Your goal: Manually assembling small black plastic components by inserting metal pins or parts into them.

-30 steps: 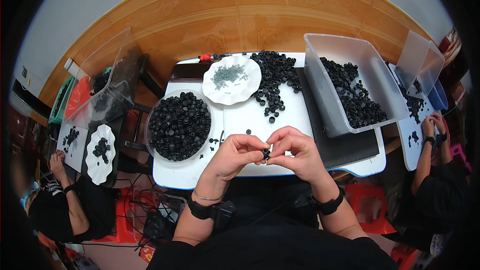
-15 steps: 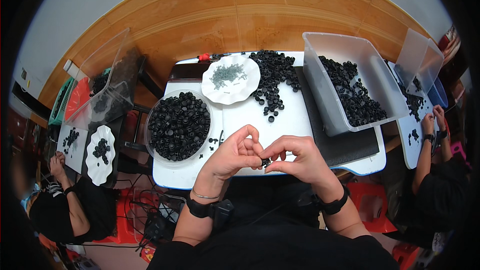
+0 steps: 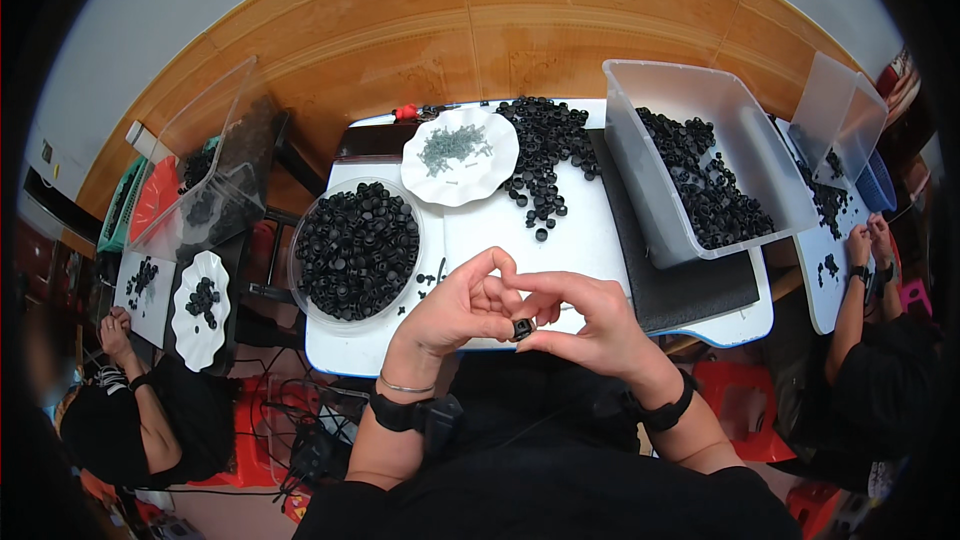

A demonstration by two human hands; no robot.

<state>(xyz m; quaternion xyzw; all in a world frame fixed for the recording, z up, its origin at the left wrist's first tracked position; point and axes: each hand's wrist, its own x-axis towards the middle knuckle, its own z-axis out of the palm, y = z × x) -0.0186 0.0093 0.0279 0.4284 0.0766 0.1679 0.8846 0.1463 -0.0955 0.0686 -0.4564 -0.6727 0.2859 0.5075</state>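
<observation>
Close to the table's near edge, my two hands meet at a small black plastic part point(image 3: 522, 328) with a dark hollow in its visible side. My left hand point(image 3: 455, 308) pinches it at the thumb tip, the other fingers curled behind. From the other side my right hand point(image 3: 590, 318) closes on it with thumb and index finger. Beside my left hand stands a round clear tub point(image 3: 292, 265) heaped with black round caps point(image 3: 358, 250). Beyond my hands lies a scalloped white plate point(image 3: 420, 185) bearing small greyish pins point(image 3: 455, 148).
Loose black parts point(image 3: 545, 145) are piled at the table's back. A translucent bin point(image 3: 640, 190) of black parts stands right, on a dark mat point(image 3: 690, 295). Co-workers sit at both sides; one's hands point(image 3: 868, 240) are at the right table. A red-handled tool point(image 3: 405, 112) lies behind the plate.
The small black part has turned between my fingers and shows more of its hollow side. My right fingers have shifted slightly; both hands stay in nearly the same place.
</observation>
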